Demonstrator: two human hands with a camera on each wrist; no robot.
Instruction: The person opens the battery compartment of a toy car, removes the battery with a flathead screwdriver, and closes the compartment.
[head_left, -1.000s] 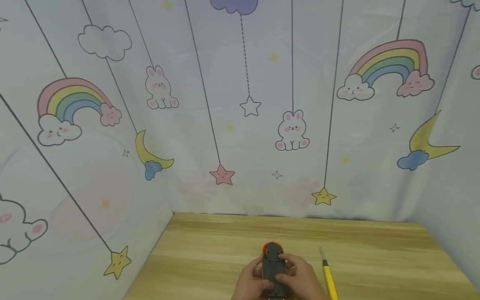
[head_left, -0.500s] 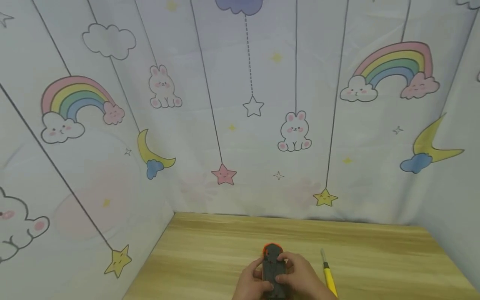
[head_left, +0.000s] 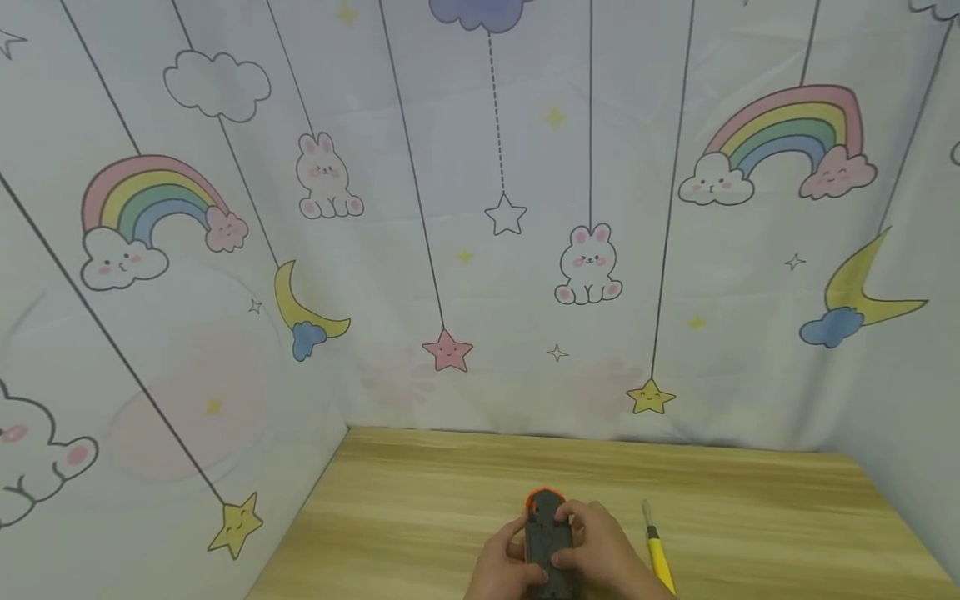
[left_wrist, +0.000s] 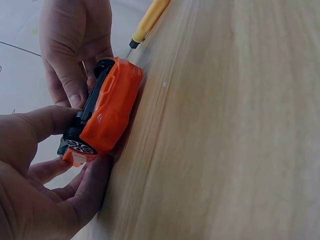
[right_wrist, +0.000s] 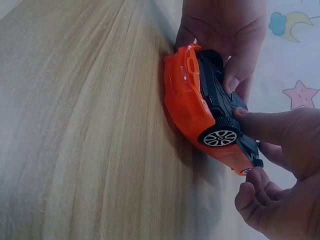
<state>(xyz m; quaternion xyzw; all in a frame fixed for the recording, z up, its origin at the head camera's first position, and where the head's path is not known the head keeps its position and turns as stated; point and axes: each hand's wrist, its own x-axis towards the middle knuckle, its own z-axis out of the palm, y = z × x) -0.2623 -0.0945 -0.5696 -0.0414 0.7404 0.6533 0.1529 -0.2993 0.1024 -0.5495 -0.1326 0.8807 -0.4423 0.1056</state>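
An orange toy car (head_left: 549, 546) lies upside down on the wooden table, its black underside facing up. My left hand (head_left: 497, 568) grips it from the left, thumb over the chassis. From the other side my right hand (head_left: 606, 552) holds it, with the thumb pressing on the underside and the index finger at the far end. In the left wrist view the car's orange side (left_wrist: 112, 110) shows low over the wood. A black wheel with silver spokes (right_wrist: 220, 137) appears near the right thumb in the right wrist view.
A screwdriver (head_left: 658, 558) with a yellow handle and thin shaft lies right of the hands. The table (head_left: 420, 500) ends at a white cloth backdrop (head_left: 517, 400) printed with rainbows, rabbits and stars, which also runs along the left.
The head view has shifted slightly. Both hands keep their hold on the toy car, and less orange shows on the right of its far end than a second ago.
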